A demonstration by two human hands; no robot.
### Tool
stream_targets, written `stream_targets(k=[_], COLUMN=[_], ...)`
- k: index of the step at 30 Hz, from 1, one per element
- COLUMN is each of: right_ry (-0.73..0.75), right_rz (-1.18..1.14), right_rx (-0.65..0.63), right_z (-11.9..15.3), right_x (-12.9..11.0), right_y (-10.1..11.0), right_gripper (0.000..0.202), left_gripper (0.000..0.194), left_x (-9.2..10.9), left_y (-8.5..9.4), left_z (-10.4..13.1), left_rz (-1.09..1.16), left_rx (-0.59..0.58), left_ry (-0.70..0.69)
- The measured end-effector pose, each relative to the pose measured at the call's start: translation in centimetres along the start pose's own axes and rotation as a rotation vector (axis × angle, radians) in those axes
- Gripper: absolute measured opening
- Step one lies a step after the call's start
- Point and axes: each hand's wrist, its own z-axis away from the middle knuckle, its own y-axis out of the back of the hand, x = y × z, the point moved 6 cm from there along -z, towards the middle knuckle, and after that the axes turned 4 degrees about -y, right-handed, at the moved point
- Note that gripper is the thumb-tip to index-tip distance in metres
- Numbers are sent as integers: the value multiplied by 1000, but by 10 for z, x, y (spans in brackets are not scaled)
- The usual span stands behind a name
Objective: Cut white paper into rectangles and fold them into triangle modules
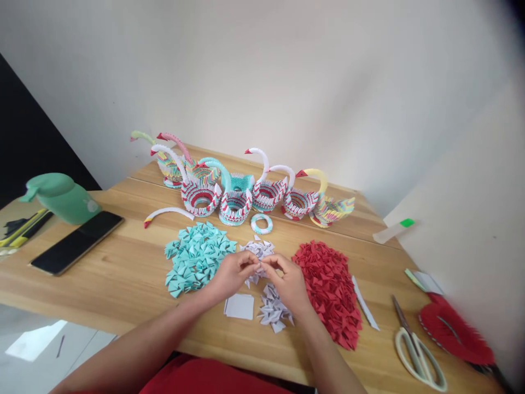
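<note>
Head view, tabletop (123, 273): pale wood planks, carrying everything below.
Swan row (241, 191): folded-paper swans stand along the far edge, each a hollow ring-shaped body of red, white and teal pieces with a curved neck; the hollow bodies show nothing inside.
Red pile (328, 290): loose folded red triangles, right of the hands.
Teal pile (197, 254): loose folded teal triangles, left of the hands.
Phone (77, 241): dark, flat, far left, beside a green bottle (61, 197).
Scissors (416, 350): near the right edge, blades pointing away from the person.
White pile (259, 253): small folded white pieces between the teal and red piles; a second cluster (274, 312) lies nearer the person, next to a flat white square (240, 306).
Left hand (233, 273): closed, fingertips pinching a small white folded piece (259, 266).
Right hand (289, 282): closed, fingertips meeting the left hand's on the same piece.
White folded piece: held just above the white pile, mid-tabletop; too small and covered to tell its long axis or which way it points.
</note>
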Motion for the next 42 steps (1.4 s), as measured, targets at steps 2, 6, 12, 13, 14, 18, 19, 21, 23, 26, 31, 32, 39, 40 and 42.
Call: stream_targets(k=[2,6,12,13,14,18,19,21,23,26,31,32,39,40,42], right_ry=[-21,-62,-80,-80,-81,-112,-118,-124,-125,-126,-112,-101,225,305,437], right_rz=[18,48,-30,-46,-63,-145,-161,-181,-188,-202,-223,-225,65,116,199], right_rx=[-16,-57,-22,-8,4,33,31,25,29,52,62,59,218,231,232], right_z=[1,3,6,7,7,6,5,4,3,3,4,4,5,6,9], right_x=[4,6,7,8,10,17,18,20,20,22,22,21,-7,-13,-21], right_y=[-2,-8,-13,-13,-12,-11,-11,-12,-12,-12,-10,-9,12,13,11], right_gripper=[11,24,32,33,34,34,34,33,33,33,32,31,26,28,35], left_gripper=[11,11,21,23,24,27,27,25,26,27,18,17,30,32,35], left_x=[-1,-3,-5,-6,-6,-7,-6,-5,-5,-5,4,4,-17,-19,-23], left_y=[2,7,5,4,3,-1,-1,0,1,2,6,7,3,1,-2], left_z=[-1,0,0,0,0,-1,-1,-1,-1,-2,-1,0,-4,-4,-4], left_rz=[64,72,122,149,182,252,232,173,133,80,-171,-190,414,490,613], left_rx=[35,126,109,95,79,16,15,26,34,18,31,42,-1,-9,-20], left_ry=[10,-16,-45,-44,-42,-38,-39,-44,-41,-50,-189,-192,147,175,206])
